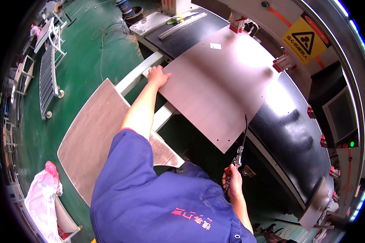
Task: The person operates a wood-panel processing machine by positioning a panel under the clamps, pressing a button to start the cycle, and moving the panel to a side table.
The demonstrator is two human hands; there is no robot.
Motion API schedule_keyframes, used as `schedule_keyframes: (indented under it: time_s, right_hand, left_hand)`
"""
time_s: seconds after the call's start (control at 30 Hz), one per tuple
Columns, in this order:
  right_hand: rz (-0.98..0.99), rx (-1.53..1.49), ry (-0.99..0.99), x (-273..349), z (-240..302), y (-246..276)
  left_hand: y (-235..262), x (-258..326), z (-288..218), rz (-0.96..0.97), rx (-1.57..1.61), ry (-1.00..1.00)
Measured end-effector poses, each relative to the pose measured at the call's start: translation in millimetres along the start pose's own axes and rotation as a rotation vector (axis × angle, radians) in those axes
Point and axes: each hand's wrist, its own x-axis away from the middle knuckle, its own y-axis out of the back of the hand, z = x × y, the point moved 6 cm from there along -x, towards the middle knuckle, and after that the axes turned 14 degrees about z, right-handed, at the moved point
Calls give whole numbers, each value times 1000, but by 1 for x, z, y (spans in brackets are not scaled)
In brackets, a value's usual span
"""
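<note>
A large flat grey-brown panel (215, 89) lies on the machine's black table, its near corner jutting out toward me. It has small holes near that corner and a white label (215, 46) farther back. My left hand (158, 76) grips the panel's left edge, with the thumb on top; the undersides of the fingers are hidden. Low at the right, my right hand (232, 180) is wrapped round what looks like an air blow gun (239, 156). Its thin black nozzle points up and away, close beside the panel's near corner.
Red-tipped clamps (284, 63) line the machine at the right, near a yellow warning sign (306, 38) and a screen (341, 115). A brown board (95, 133) stands at my left. Pale support bars (140, 72) reach out from the table. Wheeled racks (48, 77) stand farther left.
</note>
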Motion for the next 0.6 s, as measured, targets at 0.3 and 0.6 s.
schedule_keyframes:
  time_s: [0.3, 0.6]
  right_hand:
    - [-9, -18, 68, -21, 15, 0]
    - [-140, -182, 64, -29, 27, 25]
  left_hand:
    - [9, 28, -24, -46, -158, -21]
    - [-68, 130, -118, -102, -317, -449]
